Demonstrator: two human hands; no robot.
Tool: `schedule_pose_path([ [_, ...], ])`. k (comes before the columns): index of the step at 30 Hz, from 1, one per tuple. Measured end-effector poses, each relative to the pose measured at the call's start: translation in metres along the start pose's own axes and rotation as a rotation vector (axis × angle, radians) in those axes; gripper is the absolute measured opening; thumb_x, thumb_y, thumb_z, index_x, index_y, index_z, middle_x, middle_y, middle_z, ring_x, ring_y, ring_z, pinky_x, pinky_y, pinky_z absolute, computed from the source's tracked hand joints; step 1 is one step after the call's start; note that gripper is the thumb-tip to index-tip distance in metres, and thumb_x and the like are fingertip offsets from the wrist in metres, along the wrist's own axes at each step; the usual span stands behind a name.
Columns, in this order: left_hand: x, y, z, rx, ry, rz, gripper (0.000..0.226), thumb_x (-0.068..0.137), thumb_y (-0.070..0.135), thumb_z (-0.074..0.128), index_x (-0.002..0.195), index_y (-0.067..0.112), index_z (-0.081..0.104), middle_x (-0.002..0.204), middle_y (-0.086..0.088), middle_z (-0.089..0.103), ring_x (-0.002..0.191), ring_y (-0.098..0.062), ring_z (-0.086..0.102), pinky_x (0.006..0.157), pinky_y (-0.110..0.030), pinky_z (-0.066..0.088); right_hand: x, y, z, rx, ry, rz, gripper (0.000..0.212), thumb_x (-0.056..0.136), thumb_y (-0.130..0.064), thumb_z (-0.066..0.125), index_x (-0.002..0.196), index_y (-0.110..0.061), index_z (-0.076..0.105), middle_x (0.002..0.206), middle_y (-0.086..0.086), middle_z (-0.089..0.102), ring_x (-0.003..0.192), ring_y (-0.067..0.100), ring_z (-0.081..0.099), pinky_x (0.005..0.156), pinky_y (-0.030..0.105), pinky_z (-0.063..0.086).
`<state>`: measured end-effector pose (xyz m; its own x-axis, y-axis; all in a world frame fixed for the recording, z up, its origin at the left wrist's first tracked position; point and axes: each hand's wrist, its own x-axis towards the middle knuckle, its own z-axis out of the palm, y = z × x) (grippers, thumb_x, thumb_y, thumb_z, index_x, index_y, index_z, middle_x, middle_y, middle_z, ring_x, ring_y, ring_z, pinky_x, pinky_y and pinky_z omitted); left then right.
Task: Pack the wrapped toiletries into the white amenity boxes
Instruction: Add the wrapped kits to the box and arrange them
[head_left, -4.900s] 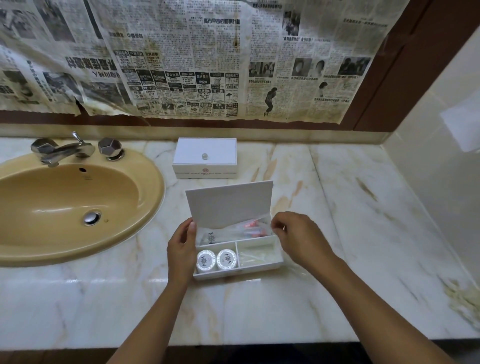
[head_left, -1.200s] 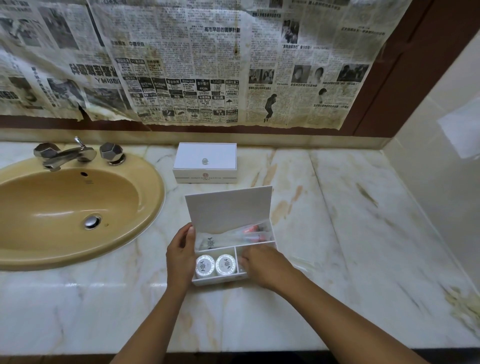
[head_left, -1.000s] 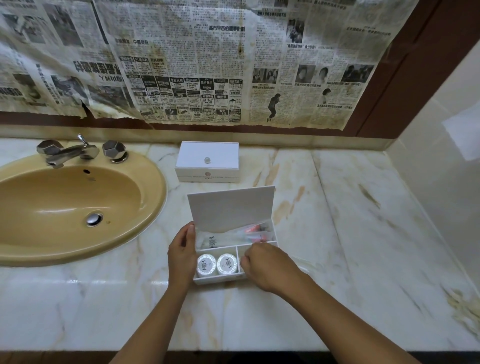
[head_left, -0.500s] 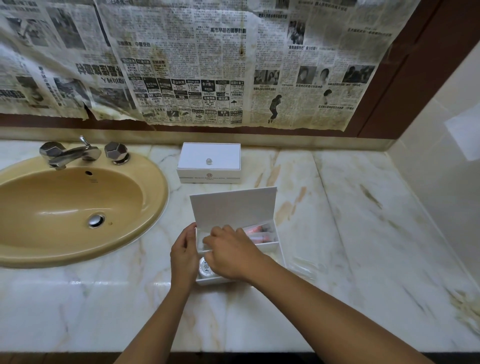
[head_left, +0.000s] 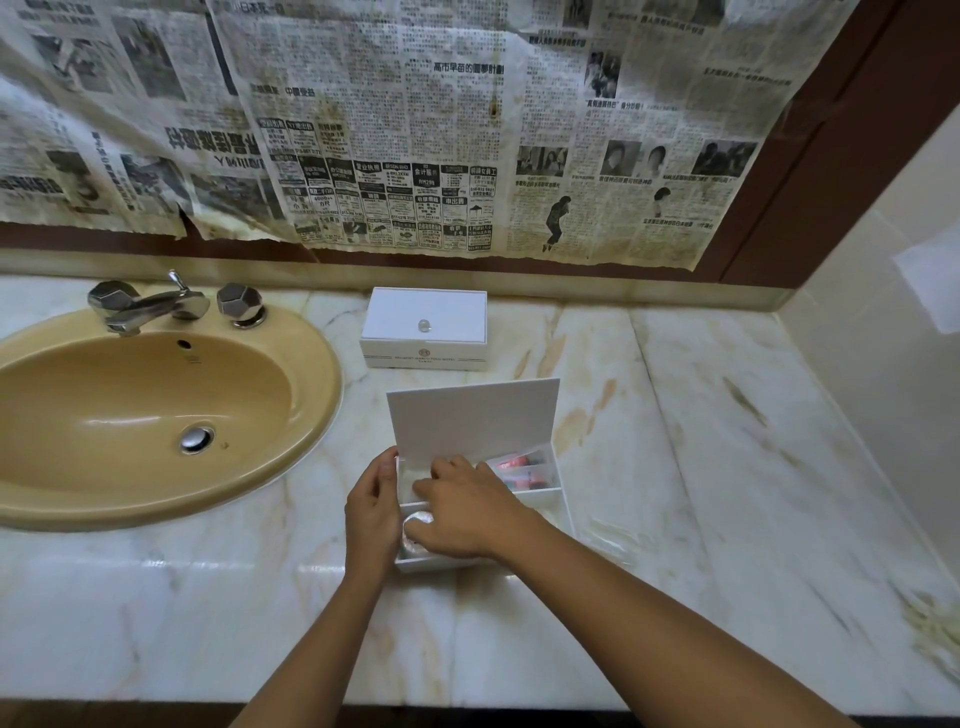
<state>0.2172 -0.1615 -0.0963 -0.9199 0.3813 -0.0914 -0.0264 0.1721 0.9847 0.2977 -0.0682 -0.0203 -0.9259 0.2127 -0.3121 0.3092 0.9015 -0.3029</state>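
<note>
Right hand is down over the open amenity box, fingers curled into the rear compartment — whether they pinch anything there I cannot tell. Under its palm, a round wrapped toiletry peeks out of the front-left compartment. Just left, the left hand grips the box's side wall, thumb at the rim. Right of the knuckles lie clear-wrapped toiletries with red ends. Beyond the raised lid — a second, closed box on the marble counter.

Two white amenity boxes, one sink, two hands
</note>
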Motion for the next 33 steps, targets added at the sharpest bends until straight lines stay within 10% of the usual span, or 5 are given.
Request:
schedule_pose_path([
  [12, -0.003, 0.004, -0.001, 0.002, -0.012, 0.016, 0.026, 0.104, 0.025, 0.041, 0.114, 0.027, 0.065, 0.107, 0.015, 0.066, 0.099, 0.01, 0.059, 0.076, 0.001, 0.041, -0.018, 0.036, -0.004, 0.083, -0.004, 0.284, 0.077, 0.09, -0.072, 0.023, 0.125, -0.014, 0.06, 0.134, 0.009, 0.051, 0.124, 0.025, 0.042, 0.1, 0.042, 0.039],
  [33, -0.003, 0.004, -0.001, -0.041, -0.018, 0.019, 0.019, 0.1, 0.024, 0.051, 0.11, 0.021, 0.067, 0.105, 0.017, 0.068, 0.095, 0.012, 0.061, 0.078, -0.002, 0.044, -0.038, 0.052, -0.034, 0.223, 0.354, 0.249, 0.047, 0.097, -0.049, 0.041, 0.137, -0.024, 0.047, 0.135, -0.002, 0.052, 0.124, 0.018, 0.047, 0.098, 0.035, 0.042],
])
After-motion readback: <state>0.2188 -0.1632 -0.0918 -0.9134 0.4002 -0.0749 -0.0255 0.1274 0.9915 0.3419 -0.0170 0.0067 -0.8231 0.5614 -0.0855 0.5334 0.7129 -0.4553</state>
